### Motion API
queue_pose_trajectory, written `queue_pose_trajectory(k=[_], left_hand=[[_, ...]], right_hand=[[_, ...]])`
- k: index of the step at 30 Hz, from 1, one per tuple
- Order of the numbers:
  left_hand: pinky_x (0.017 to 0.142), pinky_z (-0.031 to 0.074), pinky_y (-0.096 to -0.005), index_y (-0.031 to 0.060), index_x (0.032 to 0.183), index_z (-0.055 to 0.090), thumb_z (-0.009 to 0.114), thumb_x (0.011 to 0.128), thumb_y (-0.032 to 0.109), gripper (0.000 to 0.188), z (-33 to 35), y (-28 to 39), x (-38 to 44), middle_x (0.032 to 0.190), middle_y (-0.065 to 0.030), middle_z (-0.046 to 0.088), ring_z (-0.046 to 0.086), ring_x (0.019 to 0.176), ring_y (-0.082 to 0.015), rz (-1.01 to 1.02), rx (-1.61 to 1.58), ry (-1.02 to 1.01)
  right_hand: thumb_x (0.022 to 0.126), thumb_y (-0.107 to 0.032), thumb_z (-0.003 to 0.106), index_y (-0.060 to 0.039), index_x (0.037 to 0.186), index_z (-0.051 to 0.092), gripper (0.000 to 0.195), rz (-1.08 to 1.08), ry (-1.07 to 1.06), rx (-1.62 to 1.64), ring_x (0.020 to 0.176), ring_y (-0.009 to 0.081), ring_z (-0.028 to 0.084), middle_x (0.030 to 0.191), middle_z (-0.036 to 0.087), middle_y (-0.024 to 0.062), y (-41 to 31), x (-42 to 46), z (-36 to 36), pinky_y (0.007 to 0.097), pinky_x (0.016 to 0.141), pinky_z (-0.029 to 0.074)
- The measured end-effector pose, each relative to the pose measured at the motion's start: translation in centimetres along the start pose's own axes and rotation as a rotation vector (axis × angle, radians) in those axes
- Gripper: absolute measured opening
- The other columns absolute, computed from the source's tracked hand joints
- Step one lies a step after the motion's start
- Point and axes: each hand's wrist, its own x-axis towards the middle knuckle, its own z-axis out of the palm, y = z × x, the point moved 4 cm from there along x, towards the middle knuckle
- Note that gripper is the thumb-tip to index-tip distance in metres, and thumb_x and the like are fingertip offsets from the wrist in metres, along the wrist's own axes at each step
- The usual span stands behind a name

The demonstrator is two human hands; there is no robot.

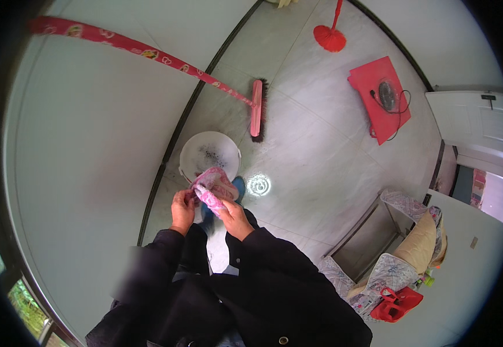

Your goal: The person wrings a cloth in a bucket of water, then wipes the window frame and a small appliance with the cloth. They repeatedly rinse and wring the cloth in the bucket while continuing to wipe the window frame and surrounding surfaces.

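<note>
A pink-and-white patterned cloth [217, 186] is stretched between my two hands above the floor. My left hand [183, 211] pinches its left edge, and my right hand [234, 217] grips its lower right part. Just beyond the cloth stands a round white bucket [190, 145], partly covered by it from this viewpoint. Dark specks spread over the bucket's pale interior; whether they float in water I cannot tell. Below the cloth, a blue shoe [240, 188] shows in part.
A pink broom [256, 108] leans on the left wall, bristles on the floor. A red duster [330, 39] lies far off. On the right are a red board [379, 126] bearing a corded round device [387, 95], and a metal frame [355, 230] with padded covers and a red bag [398, 305].
</note>
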Motion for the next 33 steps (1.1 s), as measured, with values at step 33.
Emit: queue_pose_trajectory(k=[33], left_hand=[[0.088,0.050,-0.0324,0.0071,0.143,0.039,0.063,0.089,0.009,0.059,13.6,-21.8,15.2,0.128,-0.0161,0.054,0.057,0.111,-0.0262,-0.249,0.184,-0.506]], right_hand=[[0.092,-0.029,0.046,-0.0125,0.107,0.068,0.032,0.644,-0.601,-0.788,0.109,0.0332,0.060,0.114,0.065,0.0145,46.6,15.0,8.1,0.0503,0.092,0.045]])
